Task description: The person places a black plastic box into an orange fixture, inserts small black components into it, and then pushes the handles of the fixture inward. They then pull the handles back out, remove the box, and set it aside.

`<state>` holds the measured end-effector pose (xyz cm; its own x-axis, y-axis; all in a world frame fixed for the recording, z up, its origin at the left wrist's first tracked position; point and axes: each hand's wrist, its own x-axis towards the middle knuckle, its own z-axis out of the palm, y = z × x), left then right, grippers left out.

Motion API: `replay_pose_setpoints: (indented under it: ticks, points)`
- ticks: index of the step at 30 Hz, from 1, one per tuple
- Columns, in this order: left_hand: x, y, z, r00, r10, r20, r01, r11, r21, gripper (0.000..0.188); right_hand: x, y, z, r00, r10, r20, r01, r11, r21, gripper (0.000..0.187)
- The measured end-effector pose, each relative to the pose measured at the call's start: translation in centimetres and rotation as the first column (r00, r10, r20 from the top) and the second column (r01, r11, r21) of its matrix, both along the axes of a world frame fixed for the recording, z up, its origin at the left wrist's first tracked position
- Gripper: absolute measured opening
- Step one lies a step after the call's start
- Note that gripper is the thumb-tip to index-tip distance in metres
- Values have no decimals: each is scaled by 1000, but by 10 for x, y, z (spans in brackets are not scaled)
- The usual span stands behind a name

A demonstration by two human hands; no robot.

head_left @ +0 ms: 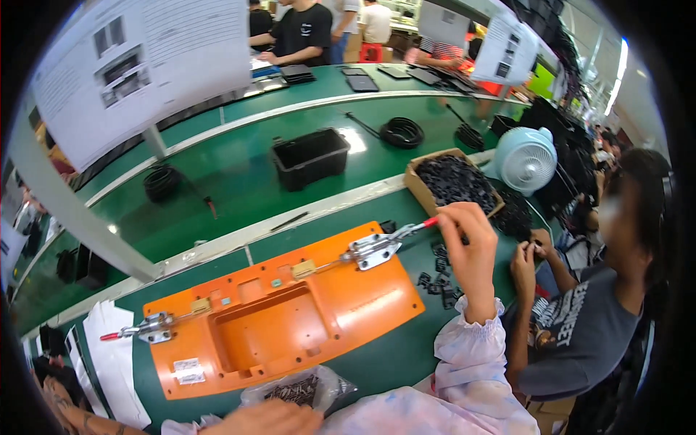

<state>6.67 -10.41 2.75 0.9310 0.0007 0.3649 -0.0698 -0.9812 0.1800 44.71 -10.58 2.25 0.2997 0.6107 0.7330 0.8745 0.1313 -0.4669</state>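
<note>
An orange fixture plate (pixel 370 297) with a deep rectangular recess lies on the green bench in front of me. Metal toggle clamps with red handles are mounted at both its ends. My right hand (pixel 473 243) pinches the red handle tip of the right toggle clamp (pixel 375 249) between thumb and fingers. At the lower edge, my left hand (pixel 267 419) is beside a clear plastic bag (pixel 335 388) of small dark metal parts; its fingers are blurred and partly cut off. The left toggle clamp (pixel 154 330) points outward, untouched.
A carton (pixel 415 181) of small black parts stands behind my right hand, with loose black clips (pixel 441 279) nearer. A light-blue fan (pixel 528 159), black bin (pixel 310 159) and cable coils (pixel 401 133) are farther off. Paper sheets (pixel 116 362) lie left. A co-worker (pixel 587 326) sits close at right.
</note>
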Motion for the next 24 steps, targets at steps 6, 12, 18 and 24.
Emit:
replay_pose_setpoints:
  ticks: [6, 12, 18, 24]
  points:
    - [-1, -11, -45, 965, 154, -214, -154, 988, 15, 23, 53, -48, -56, 965, -251, 76, 258, 857, -447, 16]
    - [1, -7, -50, 919, 221, -326, -228, 974, 17, 20, 28, -54, -71, 986, -93, 139, 163, 724, -670, 26]
    - [3, -5, -49, 924, 182, -337, -205, 978, -33, 22, 30, -35, -88, 994, -45, -99, -28, 773, -634, 27]
    - [0, -13, -36, 967, 184, -175, -220, 950, -222, 18, 37, -33, -92, 961, -109, -252, -51, 833, -551, 22]
